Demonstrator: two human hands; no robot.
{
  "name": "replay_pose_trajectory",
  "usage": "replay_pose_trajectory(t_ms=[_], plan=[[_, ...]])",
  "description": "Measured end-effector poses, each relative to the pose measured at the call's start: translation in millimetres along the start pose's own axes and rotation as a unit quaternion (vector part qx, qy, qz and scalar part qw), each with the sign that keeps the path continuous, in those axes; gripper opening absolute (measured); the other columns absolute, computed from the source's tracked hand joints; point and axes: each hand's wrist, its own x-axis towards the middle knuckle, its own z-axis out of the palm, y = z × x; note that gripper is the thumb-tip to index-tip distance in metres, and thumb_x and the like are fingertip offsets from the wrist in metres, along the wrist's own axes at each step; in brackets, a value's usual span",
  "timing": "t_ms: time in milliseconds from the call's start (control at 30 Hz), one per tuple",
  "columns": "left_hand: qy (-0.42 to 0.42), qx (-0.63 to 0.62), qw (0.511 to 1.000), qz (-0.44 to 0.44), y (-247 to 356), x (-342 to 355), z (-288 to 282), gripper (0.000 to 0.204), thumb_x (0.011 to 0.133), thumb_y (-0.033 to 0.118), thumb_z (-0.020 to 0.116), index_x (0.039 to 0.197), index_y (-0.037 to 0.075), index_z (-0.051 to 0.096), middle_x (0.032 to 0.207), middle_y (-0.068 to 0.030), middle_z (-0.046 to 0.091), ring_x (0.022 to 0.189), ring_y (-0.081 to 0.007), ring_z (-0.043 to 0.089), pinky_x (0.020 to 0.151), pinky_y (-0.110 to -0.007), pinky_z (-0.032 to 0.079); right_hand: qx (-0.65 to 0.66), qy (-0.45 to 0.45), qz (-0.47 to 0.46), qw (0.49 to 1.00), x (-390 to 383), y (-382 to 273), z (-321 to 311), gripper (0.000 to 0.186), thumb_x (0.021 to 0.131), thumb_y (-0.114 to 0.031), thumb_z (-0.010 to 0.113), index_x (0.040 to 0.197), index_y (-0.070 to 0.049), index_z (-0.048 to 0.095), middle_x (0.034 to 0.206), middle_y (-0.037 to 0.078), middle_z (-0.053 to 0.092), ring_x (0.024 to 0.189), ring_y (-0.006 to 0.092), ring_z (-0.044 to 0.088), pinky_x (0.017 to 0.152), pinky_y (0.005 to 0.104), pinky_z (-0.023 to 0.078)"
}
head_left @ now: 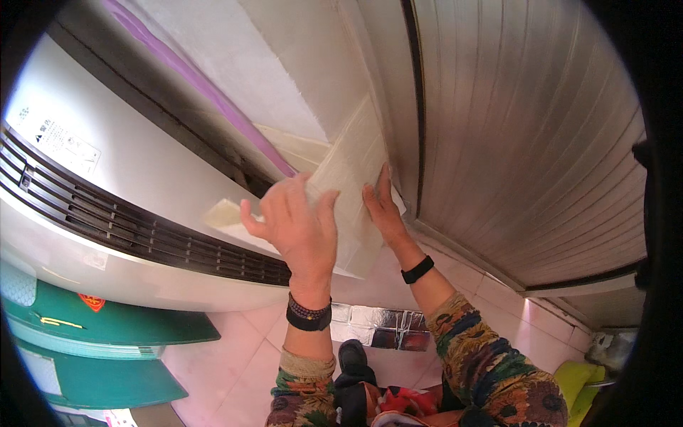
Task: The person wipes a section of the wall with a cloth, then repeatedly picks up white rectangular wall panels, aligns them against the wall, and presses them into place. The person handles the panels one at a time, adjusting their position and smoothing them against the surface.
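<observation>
A cream, textured sheet (348,213) lies against the white corner of the wall, its folded pieces reaching out to both sides. My left hand (292,220) is over it, back toward me and slightly blurred, with bent fingers spread and thumb and little finger sticking out. My right hand (384,210) grips the sheet's right edge, thumb on the front and index finger pointing up along the edge. A purple strip (192,78) runs down beside the wall toward my left hand.
A white appliance (92,242) with a dark grille stands left, above green boards (121,320). A ribbed metal panel (526,142) fills the right. The pink tiled floor (235,356) holds a silver brick-patterned sheet (356,324), with yellow-green and metal items (605,349) at lower right.
</observation>
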Motion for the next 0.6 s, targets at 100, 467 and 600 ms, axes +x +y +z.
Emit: replay_pose_trajectory(t_ms=[100,467,600], plan=[[-0.037,-0.002,0.997,0.063,21.5,-0.9,-7.5,0.04,0.078,0.02,0.08,0.113,0.009,0.065,0.097,-0.0044,0.061,0.098,-0.0226,0.058,0.112,-0.05,0.02,0.018,0.006,-0.006,1.0,0.6,-1.3,0.5,0.094,0.099,-0.066,0.042,0.161,-0.013,-0.006,0.166,0.021,0.0,0.153,0.0413,-0.004,0.123,0.0454,0.01],[-0.036,0.039,0.997,0.051,11.0,15.2,0.9,0.03,0.081,0.019,0.078,0.106,0.007,0.065,0.09,-0.005,0.063,0.089,-0.0223,0.059,0.094,-0.041,0.033,0.013,0.026,-0.003,1.0,-1.4,7.4,3.9,0.09,0.1,-0.06,0.046,0.161,-0.012,-0.001,0.166,0.023,0.004,0.152,0.0453,-0.001,0.123,0.0478,0.012],[-0.056,0.045,0.996,0.061,4.0,22.9,3.2,0.029,0.082,0.019,0.078,0.105,0.007,0.065,0.089,-0.0043,0.06,0.087,-0.0218,0.057,0.091,-0.039,0.035,-0.004,0.038,-0.007,0.999,1.4,9.5,7.7,0.093,0.099,-0.062,0.045,0.16,-0.01,-0.001,0.165,0.025,0.005,0.151,0.0477,-0.001,0.122,0.0497,0.012]])
